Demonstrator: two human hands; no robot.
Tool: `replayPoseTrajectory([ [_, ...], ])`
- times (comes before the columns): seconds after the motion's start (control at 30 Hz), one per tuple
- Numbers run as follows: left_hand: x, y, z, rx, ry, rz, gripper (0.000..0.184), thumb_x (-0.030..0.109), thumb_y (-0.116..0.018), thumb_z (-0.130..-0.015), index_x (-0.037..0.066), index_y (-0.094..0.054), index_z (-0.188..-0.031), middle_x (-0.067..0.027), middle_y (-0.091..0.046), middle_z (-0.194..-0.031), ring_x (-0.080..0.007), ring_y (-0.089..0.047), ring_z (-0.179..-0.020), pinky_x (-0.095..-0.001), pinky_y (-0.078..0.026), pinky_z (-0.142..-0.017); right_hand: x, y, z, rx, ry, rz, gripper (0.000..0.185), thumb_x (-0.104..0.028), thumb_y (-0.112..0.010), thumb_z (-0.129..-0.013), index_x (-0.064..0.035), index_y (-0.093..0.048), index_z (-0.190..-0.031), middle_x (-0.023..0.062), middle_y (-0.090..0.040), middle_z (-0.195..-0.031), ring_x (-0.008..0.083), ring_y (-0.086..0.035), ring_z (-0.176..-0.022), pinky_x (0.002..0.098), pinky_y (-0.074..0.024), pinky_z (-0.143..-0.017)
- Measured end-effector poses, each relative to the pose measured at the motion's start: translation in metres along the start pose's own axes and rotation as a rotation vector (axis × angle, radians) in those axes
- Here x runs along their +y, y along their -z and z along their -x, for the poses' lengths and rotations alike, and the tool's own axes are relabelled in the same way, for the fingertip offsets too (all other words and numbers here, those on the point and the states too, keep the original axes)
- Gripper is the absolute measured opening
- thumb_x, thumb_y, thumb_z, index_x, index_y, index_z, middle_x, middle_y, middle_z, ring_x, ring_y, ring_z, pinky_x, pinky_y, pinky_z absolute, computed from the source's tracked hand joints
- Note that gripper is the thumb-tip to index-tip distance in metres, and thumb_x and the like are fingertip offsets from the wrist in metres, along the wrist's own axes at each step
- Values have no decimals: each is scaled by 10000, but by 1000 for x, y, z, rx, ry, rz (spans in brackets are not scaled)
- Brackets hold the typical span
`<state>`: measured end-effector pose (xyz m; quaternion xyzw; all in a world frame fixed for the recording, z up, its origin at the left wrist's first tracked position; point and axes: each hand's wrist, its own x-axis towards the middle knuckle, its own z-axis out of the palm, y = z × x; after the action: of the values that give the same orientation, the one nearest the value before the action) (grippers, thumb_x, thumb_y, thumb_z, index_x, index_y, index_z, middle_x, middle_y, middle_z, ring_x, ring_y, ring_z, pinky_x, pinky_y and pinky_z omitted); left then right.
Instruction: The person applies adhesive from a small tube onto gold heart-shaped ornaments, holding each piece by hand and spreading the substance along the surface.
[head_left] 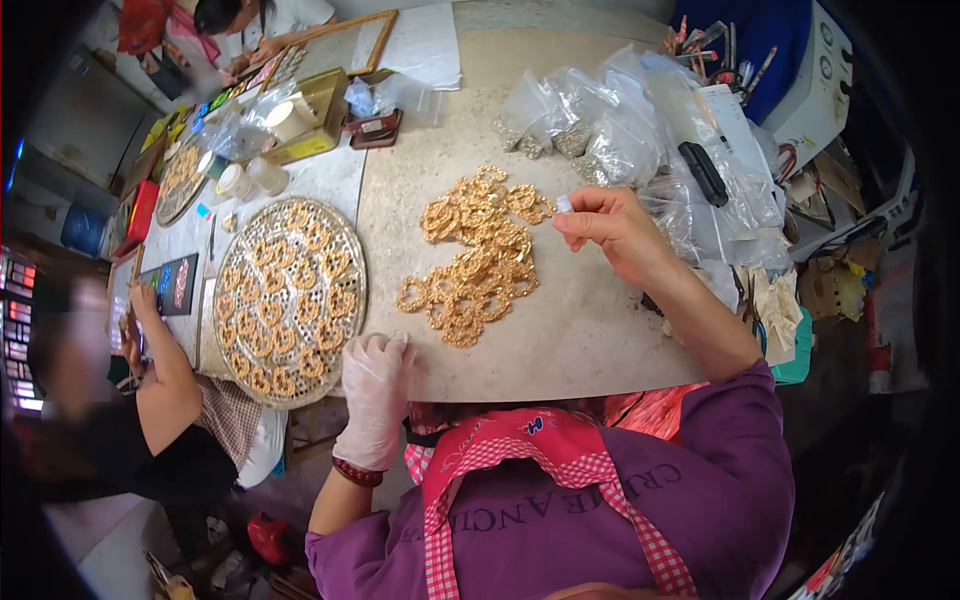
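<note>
My right hand (620, 232), bare, is raised over the table with thumb and forefinger pinched on a small whitish translucent piece (563, 204). Just left of it lies a heap of gold-coloured ring-shaped metal pieces (480, 262). My left hand (376, 385) wears a thin translucent glove and rests at the table's front edge, fingers curled together; whatever may be between them is hidden. Beside that hand is a round perforated metal tray (357, 270), on which several gold ring-shaped pieces (270, 312) are spread out.
Clear plastic bags (625, 120) of small metal parts and a black case (703, 174) occupy the right side. Small jars (236, 182), a yellow box (325, 110) and another round tray (180, 185) stand at left. Co-workers sit on the left (130, 400) and at the far end.
</note>
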<state>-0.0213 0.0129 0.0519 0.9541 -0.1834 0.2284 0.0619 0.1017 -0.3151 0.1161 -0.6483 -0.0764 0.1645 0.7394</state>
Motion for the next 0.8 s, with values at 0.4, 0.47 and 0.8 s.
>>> replayPoseTrajectory([
  [0.4,0,-5,29,-12,334,674,293,107,-718,-821,60,-637,-1099,-132,-648,-1008,-325,-623,-908,-397,-497,-774,-1,-35,16,53,130,-60,116,-116,-731,-846,-13,-677,-855,15,-635,-761,80,-555,-690,230,-425,-644],
  [0.47,-7,-2,28,-50,216,546,299,83,-709,-814,56,-639,-1104,-137,-650,-1019,-325,-628,-912,-395,-503,-769,0,-41,14,73,138,-63,117,-122,-719,-854,-17,-666,-854,15,-627,-752,79,-549,-683,228,-417,-642],
  [0.8,-8,-2,21,-270,38,229,283,74,-636,-819,56,-625,-1101,-131,-637,-946,-305,-627,-844,-400,-506,-707,0,-55,0,96,154,-141,138,-139,-687,-878,-7,-648,-865,17,-603,-727,85,-513,-672,228,-382,-629],
])
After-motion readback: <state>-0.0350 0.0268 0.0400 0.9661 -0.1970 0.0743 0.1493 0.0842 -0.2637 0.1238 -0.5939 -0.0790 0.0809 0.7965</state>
